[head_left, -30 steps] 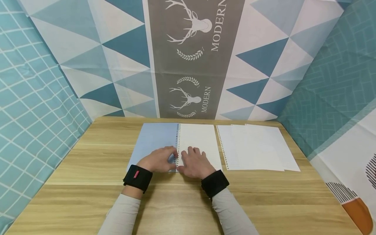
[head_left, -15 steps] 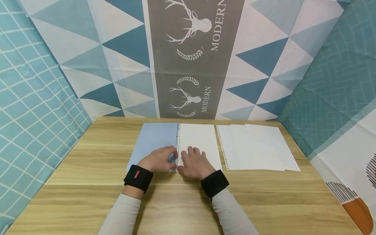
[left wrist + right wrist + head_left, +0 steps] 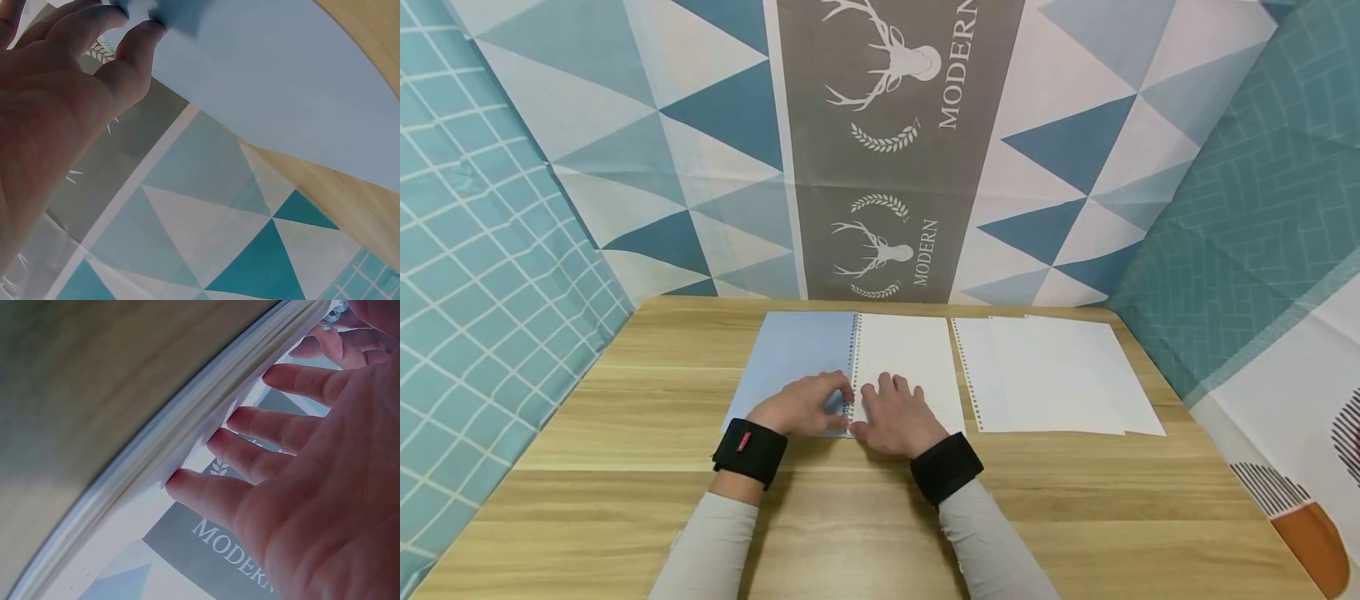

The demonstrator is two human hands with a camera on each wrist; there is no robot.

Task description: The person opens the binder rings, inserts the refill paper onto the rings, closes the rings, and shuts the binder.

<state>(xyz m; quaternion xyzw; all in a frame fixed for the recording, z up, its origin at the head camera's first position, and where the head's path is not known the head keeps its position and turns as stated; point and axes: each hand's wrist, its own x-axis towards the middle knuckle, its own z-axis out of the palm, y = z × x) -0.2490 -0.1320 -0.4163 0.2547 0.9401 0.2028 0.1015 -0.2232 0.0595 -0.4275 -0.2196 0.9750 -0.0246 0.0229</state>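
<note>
An open ring-bound notebook (image 3: 808, 337) lies on a wooden table (image 3: 850, 533), its blue cover (image 3: 782, 367) at left and its white pages (image 3: 902, 343) held on the ring spine (image 3: 854, 342) at right. Overlapping loose punched sheets (image 3: 1052, 379) lie just beside it. A person's left hand (image 3: 803, 406) arches over the spine, thumb and fingers apart; whether they pinch the rings cannot be told. The right hand (image 3: 898, 417) rests palm down, fingers spread, fingertips on the page. Both wrists wear black bands (image 3: 946, 468).
</note>
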